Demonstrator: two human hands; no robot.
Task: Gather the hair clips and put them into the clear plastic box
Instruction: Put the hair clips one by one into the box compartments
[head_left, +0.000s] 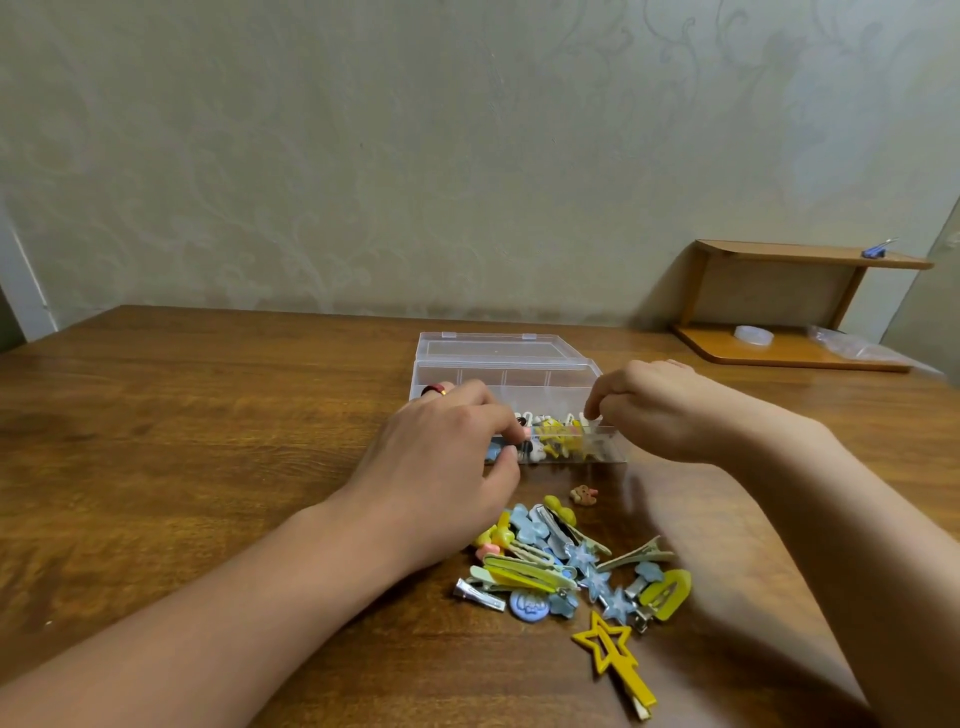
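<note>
The clear plastic box (506, 376) stands open on the wooden table, its lid laid back, with several yellow, white and blue clips in its near compartments. My left hand (441, 467) reaches over the box's front left corner, fingertips pinched at a small pink clip on the rim. My right hand (654, 410) hovers at the box's right end, fingers bunched over the front right compartment; whether they hold anything is hidden. A pile of hair clips (566, 566) lies on the table in front of the box. A yellow star clip (615, 662) and a small brown clip (583, 494) lie apart from it.
A low wooden shelf (789, 343) stands at the back right, carrying a roll of clear tape (753, 335), a plastic bag (852, 345) and a blue clip (878, 250) on top. A patterned wall runs behind the table (182, 441).
</note>
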